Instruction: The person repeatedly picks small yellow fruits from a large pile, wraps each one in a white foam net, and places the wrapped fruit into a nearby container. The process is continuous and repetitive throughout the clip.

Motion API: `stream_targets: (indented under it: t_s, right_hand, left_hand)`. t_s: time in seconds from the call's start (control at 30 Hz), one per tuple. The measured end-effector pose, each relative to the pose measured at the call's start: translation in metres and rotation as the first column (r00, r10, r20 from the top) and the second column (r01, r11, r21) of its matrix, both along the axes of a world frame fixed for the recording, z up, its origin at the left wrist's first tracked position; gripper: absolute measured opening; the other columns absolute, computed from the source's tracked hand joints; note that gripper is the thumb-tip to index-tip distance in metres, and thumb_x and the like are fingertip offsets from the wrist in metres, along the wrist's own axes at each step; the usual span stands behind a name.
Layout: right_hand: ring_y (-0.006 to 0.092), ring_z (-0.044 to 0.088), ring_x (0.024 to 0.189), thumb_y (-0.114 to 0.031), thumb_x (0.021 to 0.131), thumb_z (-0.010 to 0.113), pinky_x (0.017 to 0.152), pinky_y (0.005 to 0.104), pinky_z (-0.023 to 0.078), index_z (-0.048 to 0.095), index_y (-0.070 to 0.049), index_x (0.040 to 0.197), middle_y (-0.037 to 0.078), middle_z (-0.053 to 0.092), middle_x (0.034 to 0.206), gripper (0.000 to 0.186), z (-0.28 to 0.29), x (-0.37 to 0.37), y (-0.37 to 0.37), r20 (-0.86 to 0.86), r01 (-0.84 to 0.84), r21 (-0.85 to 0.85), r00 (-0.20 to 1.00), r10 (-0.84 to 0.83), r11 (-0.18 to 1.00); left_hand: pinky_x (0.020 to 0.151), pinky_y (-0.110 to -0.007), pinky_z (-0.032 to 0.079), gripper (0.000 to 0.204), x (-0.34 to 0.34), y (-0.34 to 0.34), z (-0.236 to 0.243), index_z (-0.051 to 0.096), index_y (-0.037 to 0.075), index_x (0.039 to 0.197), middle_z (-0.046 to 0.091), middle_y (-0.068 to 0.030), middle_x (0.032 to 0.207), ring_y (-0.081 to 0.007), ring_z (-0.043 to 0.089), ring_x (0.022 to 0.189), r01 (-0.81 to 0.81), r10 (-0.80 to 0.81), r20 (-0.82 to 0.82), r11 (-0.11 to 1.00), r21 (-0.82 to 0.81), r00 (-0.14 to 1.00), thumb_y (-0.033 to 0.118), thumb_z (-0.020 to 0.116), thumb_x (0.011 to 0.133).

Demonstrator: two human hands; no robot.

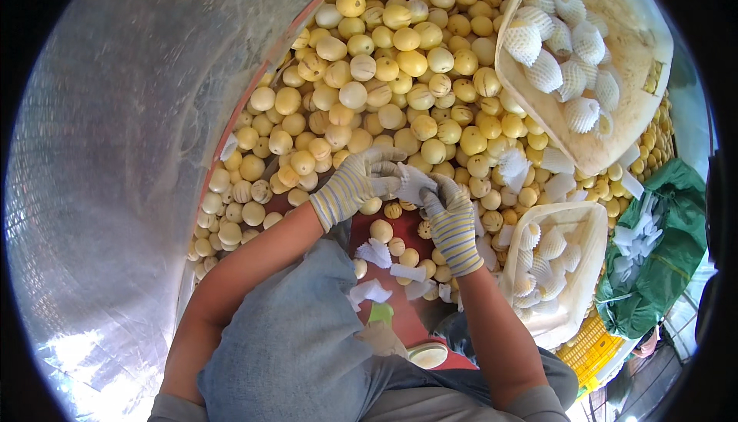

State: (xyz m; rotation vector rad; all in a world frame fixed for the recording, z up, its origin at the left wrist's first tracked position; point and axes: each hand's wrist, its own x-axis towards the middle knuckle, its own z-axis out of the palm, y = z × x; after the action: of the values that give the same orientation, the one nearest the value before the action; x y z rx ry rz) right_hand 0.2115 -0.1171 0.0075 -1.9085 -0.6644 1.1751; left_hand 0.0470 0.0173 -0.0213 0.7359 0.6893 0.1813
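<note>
Both my hands wear white gloves with grey and yellow stripes and meet over a heap of pepino melons (369,68), round and yellow, some with dark streaks. Between my fingers is a white foam net sleeve (413,184). My left hand (357,184) pinches its left side, while my right hand (455,230) grips it from the right. Whether a melon sits inside the sleeve I cannot tell. Just below my hands, a few small melons and loose foam sleeves (374,253) lie on a red surface.
A large whitish crate (638,76) at the far right holds several foam-wrapped melons. A smaller tub (569,314) nearer me holds more. Beyond it lies a green bag (653,284) of foam sleeves, above a yellow crate (590,349). Clear plastic sheeting (131,137) borders the left.
</note>
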Motion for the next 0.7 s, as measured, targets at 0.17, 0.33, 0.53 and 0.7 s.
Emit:
stream_targets:
  t_s: [0.17,0.33,0.53,0.7]
  right_hand:
    - [0.0120,0.062,0.076,-0.012,0.094,0.062,0.067,0.0277,0.052,0.061,0.000,0.120,0.008,0.068,0.086,0.028,-0.006,-0.002,-0.001,-0.016,0.064,0.033,0.998,-0.064,0.997]
    - [0.0262,0.068,0.081,-0.014,0.095,0.061,0.071,0.0357,0.053,0.061,0.000,0.117,0.018,0.069,0.091,0.027,-0.007,-0.013,-0.002,0.154,0.009,0.044,0.988,-0.016,0.999]
    - [0.0323,0.068,0.088,-0.021,0.096,0.060,0.077,0.0393,0.053,0.060,-0.001,0.119,0.022,0.069,0.096,0.030,-0.019,-0.021,-0.015,0.056,-0.205,-0.001,0.977,0.205,0.979]
    - [0.0299,0.068,0.096,-0.023,0.097,0.059,0.082,0.0375,0.053,0.061,-0.003,0.121,0.021,0.069,0.104,0.031,-0.023,-0.015,-0.033,-0.057,-0.174,-0.108,0.984,0.168,0.979]
  left_hand:
    - [0.077,-0.028,0.058,0.063,-0.004,-0.004,0.000,0.046,0.001,0.137,0.062,-0.0078,0.113,-0.0159,0.064,0.098,-0.008,0.042,0.114,0.959,-0.284,0.993,0.014,0.077,0.084]
    - [0.077,-0.028,0.057,0.065,-0.007,-0.009,0.003,0.044,0.004,0.139,0.061,-0.0090,0.124,-0.0160,0.064,0.103,0.031,0.047,0.181,0.914,-0.404,0.982,0.018,0.077,0.085]
    - [0.080,-0.028,0.056,0.042,-0.015,-0.003,-0.006,0.059,0.002,0.126,0.068,-0.0076,0.113,-0.0156,0.066,0.099,0.040,-0.027,-0.079,0.984,0.175,0.997,0.017,0.072,0.089]
    - [0.088,-0.039,0.052,0.042,-0.028,0.042,-0.001,0.055,0.001,0.124,0.062,-0.0165,0.114,-0.0273,0.063,0.099,0.191,0.664,-0.337,0.285,0.939,0.668,0.008,0.068,0.085]
